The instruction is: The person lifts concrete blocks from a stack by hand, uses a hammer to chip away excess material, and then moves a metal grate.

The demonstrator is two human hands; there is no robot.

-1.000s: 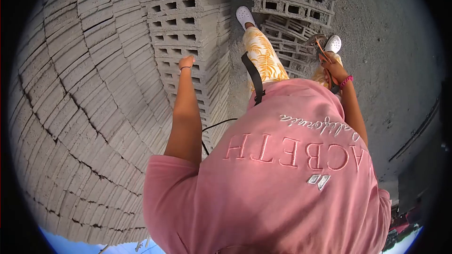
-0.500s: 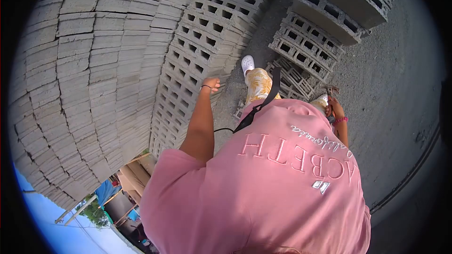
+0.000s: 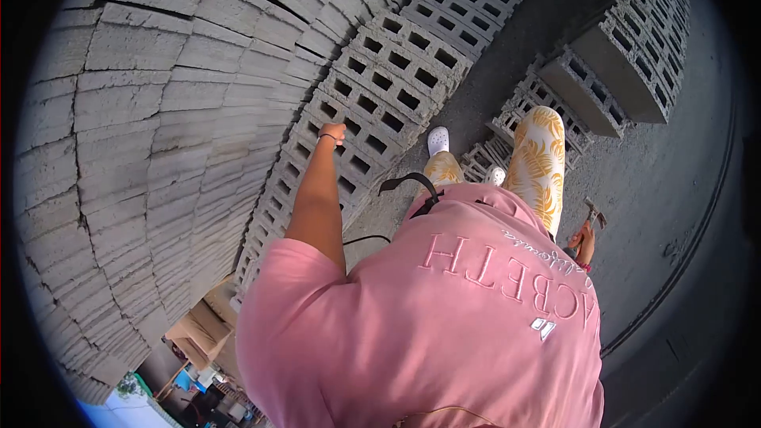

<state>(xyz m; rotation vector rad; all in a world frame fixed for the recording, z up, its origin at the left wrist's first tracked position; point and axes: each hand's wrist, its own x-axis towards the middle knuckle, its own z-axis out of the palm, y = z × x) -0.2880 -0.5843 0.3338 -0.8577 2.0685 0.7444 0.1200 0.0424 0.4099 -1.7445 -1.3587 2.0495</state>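
My left hand [image 3: 336, 134] is closed into a loose fist, with a dark band at the wrist. It overlaps the top of a row of grey hollow concrete blocks [image 3: 394, 121], and nothing shows between its fingers. Low on the right, my right hand [image 3: 585, 242] is wrapped round a hammer [image 3: 595, 212] whose metal head points forward, away from my body. A pink bracelet circles that wrist. The hammer hangs beside my raised right leg [image 3: 541, 150], over the grey ground.
A tall wall of stacked concrete blocks [image 3: 135, 150] rises on my left. More hollow blocks [image 3: 626, 55] are piled ahead to the right, beside the gravelly ground [image 3: 634, 182]. A few blocks [image 3: 485, 155] lie low near my feet. A dark strap [image 3: 412, 181] hangs at my waist.
My left hand has swung forward and left over the hollow blocks. My right hand has moved back and outward with the hammer. My right leg has lifted, and the block piles have shifted in view.
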